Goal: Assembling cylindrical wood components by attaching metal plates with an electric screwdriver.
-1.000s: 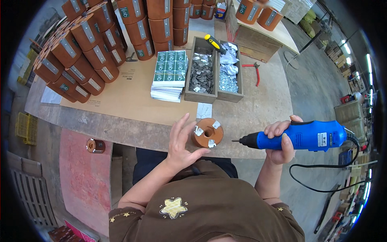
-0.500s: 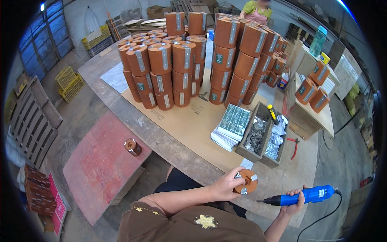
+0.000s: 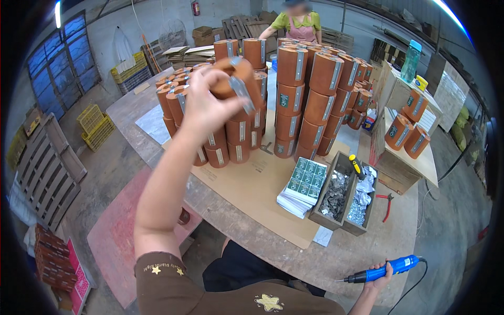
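Note:
My left hand [image 3: 203, 107] is raised over the table, fingers and thumb wrapped round a reddish-brown hollow cylinder [image 3: 250, 79] with a metal strip on its side. The cylinder is tilted and smeared by motion. It is held in front of the left group of stacked cylinders [image 3: 239, 131] and hides part of it; whether it touches them I cannot tell. At the lower right, my right hand [image 3: 379, 281] grips a blue electric screwdriver [image 3: 401, 265] with a black nose, its bit pointing left and a black cord trailing behind.
More stacked cylinders [image 3: 289, 102] stand mid-table. Nearer are a pile of green-printed sticker sheets [image 3: 303, 184], a wooden box [image 3: 342, 223] of metal pieces with a yellow-handled tool [image 3: 355, 165], and red pliers [image 3: 388, 207]. A low red table [image 3: 123, 231] is at left. Another person [image 3: 302, 26] stands behind.
My left hand has gone from the near table edge up and left to the stacks with a cylinder. My right hand has lowered slightly with the screwdriver. The person behind appears further left.

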`<state>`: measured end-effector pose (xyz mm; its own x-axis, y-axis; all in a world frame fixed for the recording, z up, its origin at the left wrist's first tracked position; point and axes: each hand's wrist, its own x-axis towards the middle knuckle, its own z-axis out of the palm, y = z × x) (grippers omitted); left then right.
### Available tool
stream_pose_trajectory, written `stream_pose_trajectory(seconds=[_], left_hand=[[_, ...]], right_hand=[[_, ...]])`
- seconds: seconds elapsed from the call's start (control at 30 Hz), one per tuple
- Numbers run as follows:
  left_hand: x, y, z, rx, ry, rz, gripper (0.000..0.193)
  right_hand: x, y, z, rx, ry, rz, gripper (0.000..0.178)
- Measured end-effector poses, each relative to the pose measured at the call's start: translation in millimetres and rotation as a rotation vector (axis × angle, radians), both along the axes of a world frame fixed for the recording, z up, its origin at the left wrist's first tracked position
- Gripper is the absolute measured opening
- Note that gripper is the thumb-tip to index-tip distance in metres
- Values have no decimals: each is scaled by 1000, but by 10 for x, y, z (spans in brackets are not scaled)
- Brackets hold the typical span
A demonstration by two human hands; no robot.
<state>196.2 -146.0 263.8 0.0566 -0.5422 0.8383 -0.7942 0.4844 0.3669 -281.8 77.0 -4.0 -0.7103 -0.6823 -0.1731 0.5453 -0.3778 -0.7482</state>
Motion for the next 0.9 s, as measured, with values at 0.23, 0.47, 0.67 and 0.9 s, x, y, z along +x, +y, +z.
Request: stream_pose_trajectory(seconds=[0.23,0.47,0.67,0.9], left_hand=[[627,-1199,416,343,188,119,53],[661,-1812,427,424,81,403,60],[727,-1770,337,382,66,232,82],[1340,-938,-303,-89,92,199,64]], right_hand=[[-157,65,-498,101,-84,-79,26],[-204,45,-592,104,-110,-76,21],[-162,32,-544,146,-94,-80,20],[-193,51,-561,152,-74,-80,18]])
